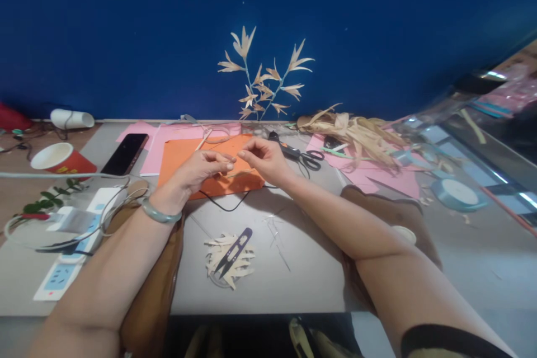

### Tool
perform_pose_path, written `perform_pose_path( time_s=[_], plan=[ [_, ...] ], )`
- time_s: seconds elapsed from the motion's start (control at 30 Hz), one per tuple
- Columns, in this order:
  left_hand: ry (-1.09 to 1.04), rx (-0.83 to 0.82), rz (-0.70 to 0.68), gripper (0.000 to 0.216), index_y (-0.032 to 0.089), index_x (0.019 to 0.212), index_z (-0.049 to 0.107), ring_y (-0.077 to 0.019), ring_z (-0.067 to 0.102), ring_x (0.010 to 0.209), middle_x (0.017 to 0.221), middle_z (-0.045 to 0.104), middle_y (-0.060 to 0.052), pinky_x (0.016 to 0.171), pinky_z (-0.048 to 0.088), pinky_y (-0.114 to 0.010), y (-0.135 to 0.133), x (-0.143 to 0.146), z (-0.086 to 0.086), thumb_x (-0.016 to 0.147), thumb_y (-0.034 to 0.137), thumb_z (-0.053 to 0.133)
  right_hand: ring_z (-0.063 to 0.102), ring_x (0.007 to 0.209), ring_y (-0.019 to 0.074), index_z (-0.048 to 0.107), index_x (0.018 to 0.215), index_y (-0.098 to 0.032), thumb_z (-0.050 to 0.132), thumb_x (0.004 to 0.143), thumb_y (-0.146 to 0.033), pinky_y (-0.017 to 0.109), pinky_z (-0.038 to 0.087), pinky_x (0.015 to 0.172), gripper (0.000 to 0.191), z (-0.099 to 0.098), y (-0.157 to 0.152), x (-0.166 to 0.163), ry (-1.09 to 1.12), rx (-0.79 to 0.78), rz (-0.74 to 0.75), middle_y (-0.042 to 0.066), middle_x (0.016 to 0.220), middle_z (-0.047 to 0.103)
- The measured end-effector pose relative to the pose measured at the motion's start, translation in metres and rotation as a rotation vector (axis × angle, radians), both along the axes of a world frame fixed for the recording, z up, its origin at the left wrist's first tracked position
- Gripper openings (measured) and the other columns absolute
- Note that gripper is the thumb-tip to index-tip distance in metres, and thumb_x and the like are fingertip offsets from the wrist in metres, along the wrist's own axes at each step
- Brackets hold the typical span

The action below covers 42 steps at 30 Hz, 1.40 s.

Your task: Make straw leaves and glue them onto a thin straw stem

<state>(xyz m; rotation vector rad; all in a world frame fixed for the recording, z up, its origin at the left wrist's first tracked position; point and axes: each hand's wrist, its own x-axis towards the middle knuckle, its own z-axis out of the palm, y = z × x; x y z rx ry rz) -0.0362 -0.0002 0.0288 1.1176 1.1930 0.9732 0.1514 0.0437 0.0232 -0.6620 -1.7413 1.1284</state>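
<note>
My left hand [205, 169], a bangle on its wrist, is closed in a pinch above the orange sheet [173, 158]. Close beside it my right hand [265, 158] pinches thumb against fingers. Whatever sits between the fingertips is too fine to make out. A pale thin stick [204, 140] rises behind my left fingers; whether they hold it I cannot tell. Below my hands, purple-handled thread snips [233, 253] lie on a pile of cut pale husk strips [213, 251]. Thin wires [277, 235] lie to the right of the pile. Behind stands a branch with dried husk flowers [274, 89].
Scissors [310, 160] and dried husks [352, 131] lie at the right, near a tape roll [455, 194]. On the left are a phone [126, 154], a red paper cup [62, 159] and a power strip [62, 275] with cables. A blue wall [146, 39] closes the back.
</note>
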Motion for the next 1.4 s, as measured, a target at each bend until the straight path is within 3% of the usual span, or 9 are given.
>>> perform_pose_path(
  time_s=[0.23,0.3,0.4,0.53,0.93,1.1,1.23,1.3,1.4],
  plan=[
    [0.025,0.060,0.042,0.029,0.014,0.055,0.061,-0.0127,0.061,0.070,0.087,0.069,-0.005,0.067,0.046,-0.027,-0.003,0.002,0.001,0.048,0.024,0.087,0.048,0.061,0.0090,0.061,0.072,-0.015,0.067,0.081,-0.046,0.023,0.038,0.057,0.033,0.000,-0.002,0.001,-0.031,0.091,0.013,0.000,0.068,0.057],
    [0.009,0.053,-0.018,0.029,0.015,0.064,0.065,-0.0152,0.063,0.077,0.086,0.069,-0.004,0.075,0.048,-0.030,-0.003,0.003,0.001,0.049,0.025,0.088,0.049,0.060,0.0092,0.061,0.072,-0.015,0.066,0.082,-0.045,0.024,0.039,0.057,0.032,0.001,-0.002,0.002,-0.062,0.128,0.010,0.000,0.068,0.058],
    [0.016,0.049,-0.111,0.033,0.016,0.084,0.073,-0.0164,0.062,0.080,0.083,0.069,-0.005,0.080,0.048,-0.033,-0.001,0.004,0.000,0.063,0.040,0.082,0.054,0.063,0.0106,0.061,0.073,-0.016,0.063,0.084,-0.044,0.025,0.042,0.060,0.031,0.004,-0.004,0.003,-0.102,0.149,0.039,0.002,0.070,0.063],
    [0.069,0.083,-0.148,0.037,0.015,0.078,0.075,-0.0176,0.062,0.080,0.080,0.071,-0.008,0.080,0.046,-0.032,0.003,0.002,-0.003,0.075,0.051,0.069,0.057,0.065,0.0119,0.062,0.075,-0.016,0.061,0.087,-0.041,0.026,0.044,0.062,0.028,0.005,-0.004,0.005,-0.141,0.182,0.071,0.003,0.071,0.064],
    [0.056,0.047,-0.047,0.023,0.016,0.063,0.070,-0.0114,0.055,0.062,0.062,0.065,-0.001,0.065,0.041,-0.026,0.002,-0.002,-0.003,0.057,0.033,0.085,0.049,0.058,0.0087,0.063,0.073,-0.015,0.065,0.084,-0.032,0.023,0.038,0.055,0.020,-0.004,0.002,0.003,-0.134,0.252,0.032,0.000,0.068,0.059],
    [0.053,0.014,-0.079,0.028,0.016,0.079,0.076,-0.0117,0.058,0.065,0.069,0.070,-0.004,0.067,0.043,-0.026,0.001,-0.001,0.001,0.067,0.042,0.079,0.048,0.061,0.0096,0.060,0.072,-0.017,0.064,0.084,-0.038,0.024,0.039,0.059,0.025,-0.003,0.004,0.003,-0.114,0.234,-0.104,-0.001,0.068,0.057],
    [-0.041,-0.028,-0.044,0.034,0.015,0.082,0.076,-0.0116,0.058,0.064,0.071,0.070,-0.006,0.064,0.043,-0.025,0.001,-0.001,0.003,0.061,0.042,0.083,0.048,0.057,0.0101,0.059,0.076,-0.017,0.062,0.086,-0.039,0.024,0.039,0.055,0.024,-0.004,0.005,0.004,-0.095,0.142,-0.160,-0.002,0.064,0.056],
    [-0.077,-0.032,-0.009,0.033,0.015,0.077,0.074,-0.0114,0.059,0.063,0.069,0.069,-0.005,0.062,0.043,-0.025,0.002,0.000,0.003,0.059,0.041,0.084,0.048,0.057,0.0106,0.059,0.076,-0.017,0.060,0.087,-0.035,0.025,0.039,0.056,0.021,-0.004,0.005,0.005,-0.140,0.214,-0.186,-0.001,0.066,0.058],
    [-0.118,-0.033,0.053,0.031,0.015,0.072,0.071,-0.0106,0.058,0.061,0.066,0.066,-0.002,0.061,0.043,-0.025,0.004,-0.001,0.002,0.058,0.038,0.085,0.050,0.065,0.0128,0.062,0.077,-0.017,0.055,0.091,-0.029,0.027,0.039,0.062,0.020,-0.006,0.004,0.006,-0.315,0.501,-0.205,0.003,0.073,0.060]
  ],
)
